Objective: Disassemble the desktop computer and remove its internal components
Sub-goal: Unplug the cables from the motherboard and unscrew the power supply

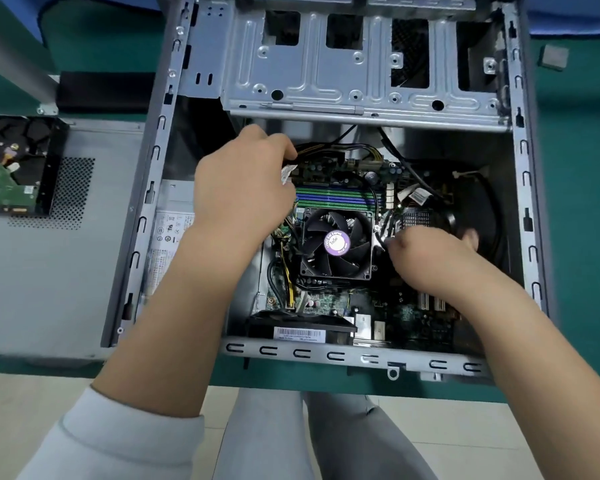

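Observation:
The open desktop case (368,355) lies on its side on a green mat. Inside it is the motherboard (409,313), with a black CPU fan (336,244) at its middle and memory sticks (333,199) just behind the fan. My left hand (243,178) is at the board's far left, fingers curled round a bundle of black and yellow power cables (323,147). My right hand (426,261) is low on the board right of the fan, fingers curled down among black wires (383,233); its fingertips are blurred and what they hold is hidden.
The empty metal drive cage (357,77) spans the far half of the case. A removed hard drive (14,164) lies on the grey side panel (49,271) at the left. The power supply (167,230) sits under my left forearm. A small grey block (554,57) lies at the far right.

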Tool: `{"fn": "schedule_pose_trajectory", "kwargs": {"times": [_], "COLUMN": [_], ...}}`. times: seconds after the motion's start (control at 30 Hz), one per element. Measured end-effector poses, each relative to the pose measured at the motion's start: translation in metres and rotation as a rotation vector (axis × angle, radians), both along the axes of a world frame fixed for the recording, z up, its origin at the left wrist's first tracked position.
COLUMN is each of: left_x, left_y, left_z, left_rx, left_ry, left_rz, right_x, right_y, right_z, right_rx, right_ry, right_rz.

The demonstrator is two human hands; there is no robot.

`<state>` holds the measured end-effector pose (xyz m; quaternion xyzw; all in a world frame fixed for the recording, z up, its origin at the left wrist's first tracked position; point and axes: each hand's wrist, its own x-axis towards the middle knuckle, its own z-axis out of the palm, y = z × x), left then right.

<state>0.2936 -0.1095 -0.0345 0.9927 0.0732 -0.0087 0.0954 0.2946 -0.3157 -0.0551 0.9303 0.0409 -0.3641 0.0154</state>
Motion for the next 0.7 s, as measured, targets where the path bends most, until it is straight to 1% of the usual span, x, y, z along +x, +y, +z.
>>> {"fn": "schedule_pose_trajectory", "kwargs": {"times": [0.1, 0.17, 0.27, 0.3, 0.37, 0.47, 0.6, 0.7], "left_x": [0.001, 0.002, 0.003, 0.003, 0.005, 0.008, 0.009, 0.009], "left_y": [0.0, 0.0, 0.0, 0.0, -0.002, -0.006, -0.01, -0.009], "left_z": [-0.002, -0.001, 0.001, 0.002, 0.004, 0.006, 0.009, 0.01], "left_rx": [-0.017, -0.107, -0.231, -0.237, -0.167, -0.016, 0.003, -0.026], "left_ry": [-0.025, -0.027, -0.014, 0.005, 0.081, 0.216, 0.31, 0.317], "left_rz": [0.017, 0.045, 0.062, 0.058, 0.038, 0.034, 0.047, 0.058], "right_x": [-0.002, -0.005, -0.013, -0.018, -0.026, -0.032, -0.037, -0.04], "right_y": [-0.001, -0.002, -0.006, -0.007, -0.009, -0.014, -0.02, -0.021], "right_z": [0.001, 0.007, 0.019, 0.023, 0.031, 0.033, 0.035, 0.037], "right_rx": [0.07, 0.104, 0.232, 0.306, 0.442, 0.546, 0.654, 0.772], "right_ry": [-0.059, -0.112, -0.342, -0.415, -0.482, -0.482, -0.427, -0.424], "right_rz": [-0.034, -0.041, -0.036, -0.058, -0.142, -0.248, -0.33, -0.408]}}
